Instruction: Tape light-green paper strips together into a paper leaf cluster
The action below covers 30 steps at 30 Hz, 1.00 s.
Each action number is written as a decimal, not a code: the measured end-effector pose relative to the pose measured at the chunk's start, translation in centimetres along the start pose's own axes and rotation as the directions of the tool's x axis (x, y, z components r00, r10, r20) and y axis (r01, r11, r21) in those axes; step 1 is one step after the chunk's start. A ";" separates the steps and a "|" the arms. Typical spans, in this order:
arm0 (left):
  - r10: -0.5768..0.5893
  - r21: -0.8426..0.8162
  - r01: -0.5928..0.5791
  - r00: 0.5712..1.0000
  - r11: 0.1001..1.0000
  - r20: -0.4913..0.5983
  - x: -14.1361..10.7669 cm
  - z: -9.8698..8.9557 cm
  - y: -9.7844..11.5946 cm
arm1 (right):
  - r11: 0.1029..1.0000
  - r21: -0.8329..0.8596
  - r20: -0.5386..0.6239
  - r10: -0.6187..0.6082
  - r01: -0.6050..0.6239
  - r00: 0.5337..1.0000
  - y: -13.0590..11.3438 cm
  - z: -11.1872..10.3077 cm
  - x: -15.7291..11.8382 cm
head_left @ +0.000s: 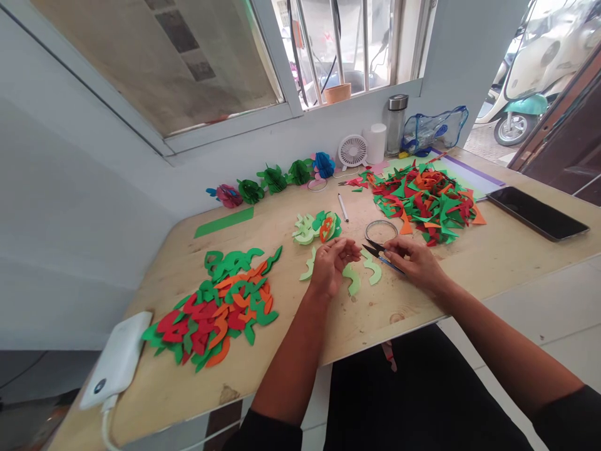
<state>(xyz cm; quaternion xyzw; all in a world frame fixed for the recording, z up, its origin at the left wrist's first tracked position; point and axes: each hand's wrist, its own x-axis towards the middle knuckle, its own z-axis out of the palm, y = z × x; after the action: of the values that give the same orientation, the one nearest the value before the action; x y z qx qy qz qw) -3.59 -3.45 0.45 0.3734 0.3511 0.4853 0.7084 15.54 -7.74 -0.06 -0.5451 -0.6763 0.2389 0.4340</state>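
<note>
My right hand (416, 263) holds a pair of small dark scissors (374, 248), their blades spread apart and pointing left. Close to the blade tips is my left hand (334, 263), its fingers curled together; whatever they may grip is too hidden to make out. Light-green curved paper cutouts lie around and below the hands, one (372, 269) under the scissors and another (351, 280) beside my left hand. Just beyond the hands sit a light-green paper stack (305, 230) and a green-and-orange folded paper piece (327, 227). A roll of tape (381, 230) lies behind the scissors.
Cut paper shapes (220, 307) are heaped at left, near a white power bank (117, 360). Paper scraps (427, 200) pile up at right, beside a phone (538, 213). A white pen (343, 207), paper ornaments (273, 178), small fan (353, 152) and bottle (395, 125) stand farther back.
</note>
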 end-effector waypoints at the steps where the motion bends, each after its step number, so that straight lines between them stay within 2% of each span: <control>1: -0.002 -0.018 0.002 1.000 1.000 -0.009 0.0 -0.1 0.0 | 1.000 0.002 -0.003 -0.004 0.004 1.000 0.1 0.0 0.0; 4: 0.043 -0.031 -0.044 0.998 0.999 -0.035 0.1 -0.3 0.0 | 1.000 0.002 -0.011 -0.005 0.005 1.000 0.2 0.0 0.0; 7: 0.151 0.002 -0.151 0.988 0.989 -0.040 0.3 -0.4 0.0 | 1.000 0.001 -0.025 -0.008 0.008 1.000 0.3 0.0 0.0; 11: 0.225 0.005 -0.225 0.974 0.974 0.023 0.4 -0.4 0.0 | 1.000 -0.003 -0.027 -0.015 0.015 1.000 0.3 -0.1 0.1; 18: 0.142 -0.058 -0.136 0.983 0.989 0.119 0.0 -0.4 0.4 | 1.000 -0.004 -0.027 -0.007 0.007 1.000 0.1 -0.1 0.0; 21: 0.156 -0.064 -0.148 0.974 0.987 0.164 -0.2 -0.3 0.4 | 1.000 0.000 -0.032 -0.011 0.011 0.999 0.0 -0.1 0.0; 27: 0.130 -0.089 -0.120 0.985 0.989 0.115 -0.1 -0.2 0.6 | 1.000 0.010 -0.038 -0.002 0.002 0.999 0.1 0.0 0.0; 30: 0.138 -0.045 -0.134 0.987 0.990 0.088 0.0 -0.2 0.5 | 1.000 0.009 -0.032 0.000 0.000 0.999 0.1 0.0 0.0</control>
<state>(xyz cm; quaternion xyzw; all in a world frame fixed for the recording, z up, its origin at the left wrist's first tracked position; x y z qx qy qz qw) -3.98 -3.32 0.80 0.4043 0.2825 0.5216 0.6962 15.61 -7.70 -0.10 -0.5470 -0.6682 0.2332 0.4472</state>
